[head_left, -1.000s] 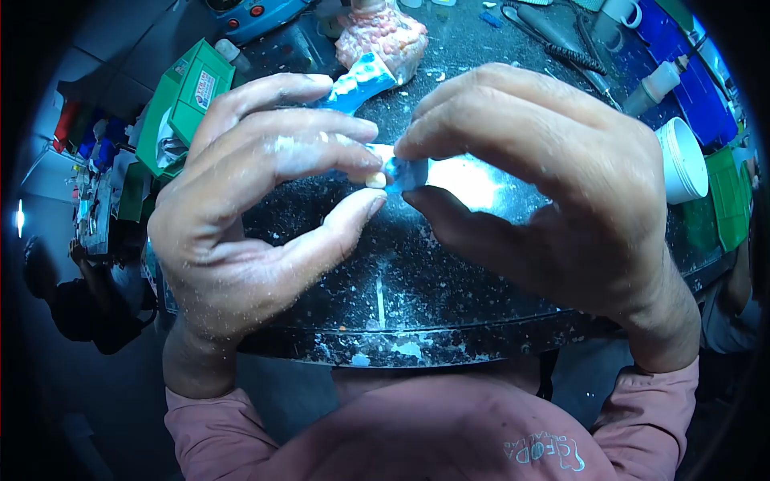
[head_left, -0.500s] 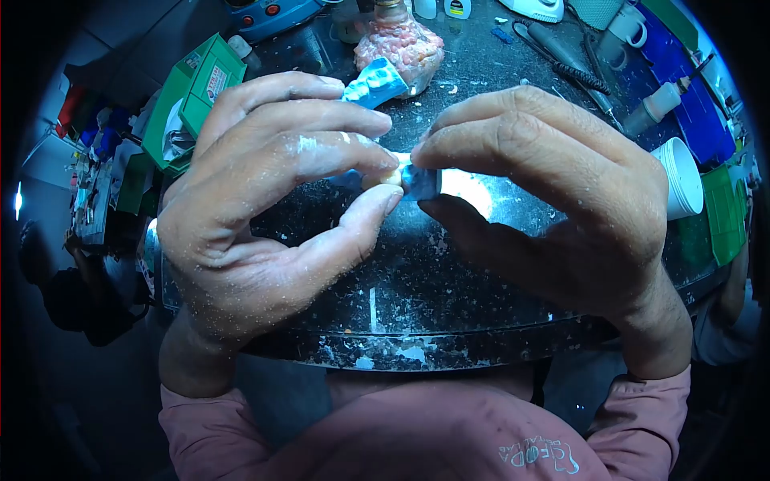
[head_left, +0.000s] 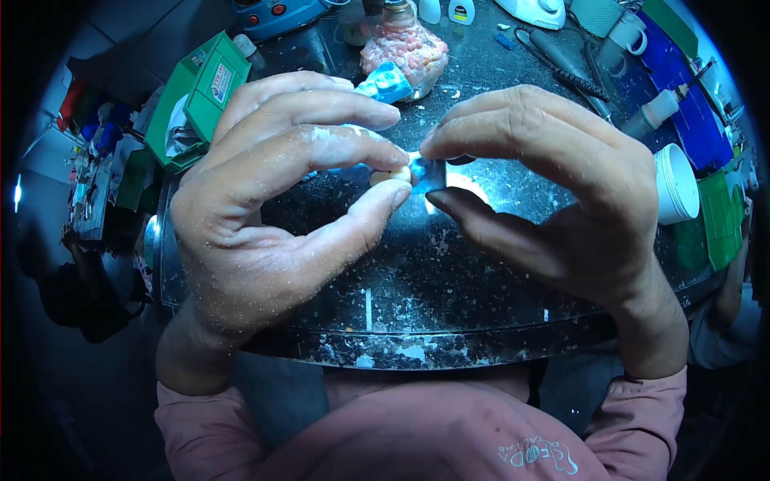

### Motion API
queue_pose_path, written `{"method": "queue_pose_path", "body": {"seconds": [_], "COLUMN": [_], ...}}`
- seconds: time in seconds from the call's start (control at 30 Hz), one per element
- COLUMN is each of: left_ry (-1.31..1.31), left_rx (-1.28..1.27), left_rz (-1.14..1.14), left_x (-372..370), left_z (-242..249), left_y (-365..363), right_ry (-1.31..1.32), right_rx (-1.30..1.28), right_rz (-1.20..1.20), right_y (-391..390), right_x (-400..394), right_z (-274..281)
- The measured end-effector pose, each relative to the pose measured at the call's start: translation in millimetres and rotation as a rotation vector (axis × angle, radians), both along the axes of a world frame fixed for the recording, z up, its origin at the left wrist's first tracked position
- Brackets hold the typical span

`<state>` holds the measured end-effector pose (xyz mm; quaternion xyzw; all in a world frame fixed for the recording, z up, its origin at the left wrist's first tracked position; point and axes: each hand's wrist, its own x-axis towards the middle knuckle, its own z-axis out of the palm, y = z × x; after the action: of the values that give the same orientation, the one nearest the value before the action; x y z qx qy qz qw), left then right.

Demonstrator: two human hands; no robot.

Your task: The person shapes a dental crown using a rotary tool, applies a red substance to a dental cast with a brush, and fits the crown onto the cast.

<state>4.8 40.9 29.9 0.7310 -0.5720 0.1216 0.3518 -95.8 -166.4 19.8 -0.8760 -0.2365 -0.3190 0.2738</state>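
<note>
My left hand (head_left: 269,184) pinches a small cream-coloured dental crown (head_left: 391,175) between thumb and index finger, its other fingers loosely curved. Opposite it, my right hand (head_left: 561,176) grips a small blue dental model piece (head_left: 431,176) by its top and bottom edges. Crown and blue piece meet between the fingertips; how they fit together is partly hidden by the fingers. Behind my left fingertips lies another blue dental model piece (head_left: 387,82), with tooth shapes along it. White dust coats the left fingers.
A burner-like glass vessel crusted with pink lumps (head_left: 405,52) stands behind the hands. Green bins (head_left: 216,84) flank the left side. White stacked cups (head_left: 676,184), a corded handpiece (head_left: 553,56) and a mug (head_left: 626,34) are on the right. The dark bench (head_left: 449,297) is paint-spattered.
Both hands keep their pinch and have shifted slightly; the left moved a little right. More of the cream crown shows between the fingertips now.
</note>
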Motion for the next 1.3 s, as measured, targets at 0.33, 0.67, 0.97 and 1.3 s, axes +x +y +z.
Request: {"method": "queue_pose_path", "body": {"seconds": [0.33,0.67,0.97,1.3], "left_ry": [0.19,0.238,0.608,1.186], "left_rx": [0.115,0.141,-0.145,-0.388], "left_rz": [-0.002,0.01,0.051,-0.166], "left_x": [23,25,21,37], "left_z": [-30,-35,-28,-37], "left_y": [-9,-10,-11,-9], "right_ry": [0.492,0.365,0.3,0.911], "right_rx": [0.344,0.264,-0.079,-0.217], "right_rz": [0.034,0.025,-0.614,-1.168], "right_y": [-14,-16,-86,-140], "right_x": [18,27,28,30], "right_z": [-34,-52,-1,3]}}
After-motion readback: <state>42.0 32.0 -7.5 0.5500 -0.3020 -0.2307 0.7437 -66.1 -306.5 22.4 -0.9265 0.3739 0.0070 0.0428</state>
